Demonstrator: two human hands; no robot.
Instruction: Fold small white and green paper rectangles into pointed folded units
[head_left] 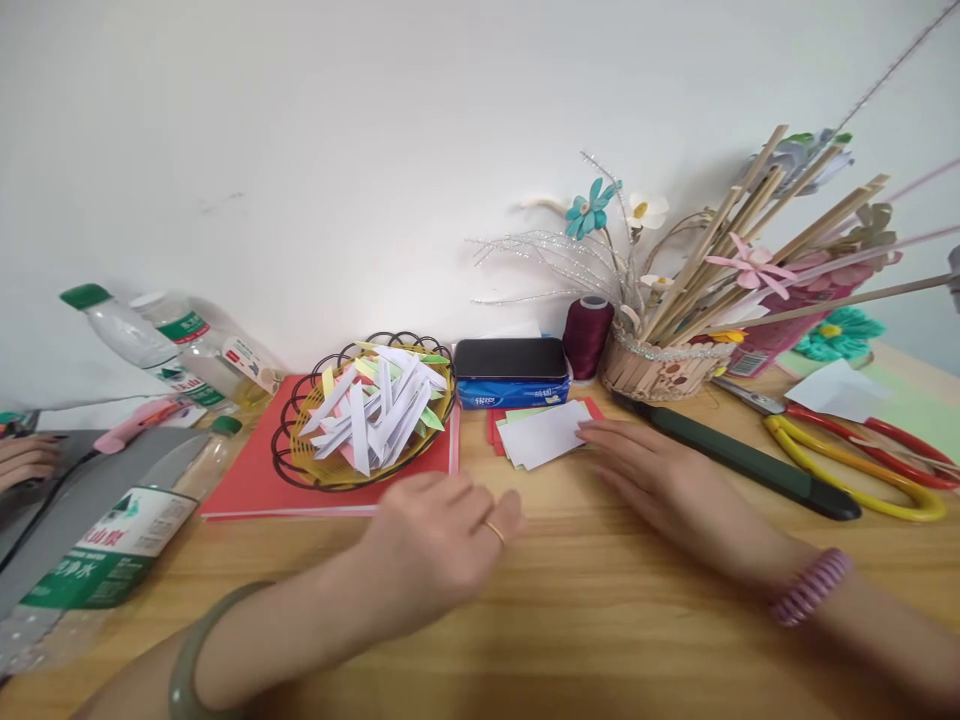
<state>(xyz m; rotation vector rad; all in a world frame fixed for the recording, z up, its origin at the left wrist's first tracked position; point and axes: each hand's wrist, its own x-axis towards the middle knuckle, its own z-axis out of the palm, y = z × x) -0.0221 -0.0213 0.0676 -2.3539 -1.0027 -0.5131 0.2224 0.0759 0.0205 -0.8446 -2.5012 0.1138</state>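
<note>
Right hand (660,485) is laid flat on the light wooden bench (570,600), palm down, fingers extended and loosely together; nothing is gripped. Its fingertips (592,432) are observed touching the near right edge of a small stack of white, pale green and red paper rectangles (541,433), which lies on the bench just in front of a blue tissue box with a black top (511,372). A pink beaded bracelet (811,586) is worn on the right wrist.

Left hand (435,545) is held low over the bench, palm down, fingers relaxed and slightly curled, empty. A thin gold ring (494,530) is seen on one finger and a green bangle (196,645) on the wrist. The hand is placed just in front of a black wire basket with a yellow liner (315,465), filled with folded white and coloured paper pieces (379,405); the basket sits on a flat red folder (255,480).

To the right of the stack, a dark green flat bar (750,462) and yellow- and red-handled scissors (855,455) are noted. A woven basket of wooden sticks and paper flowers (660,368) stands by the wall, a maroon thread spool (587,335) beside it. Clear plastic water bottles (120,540) lie at far left.
</note>
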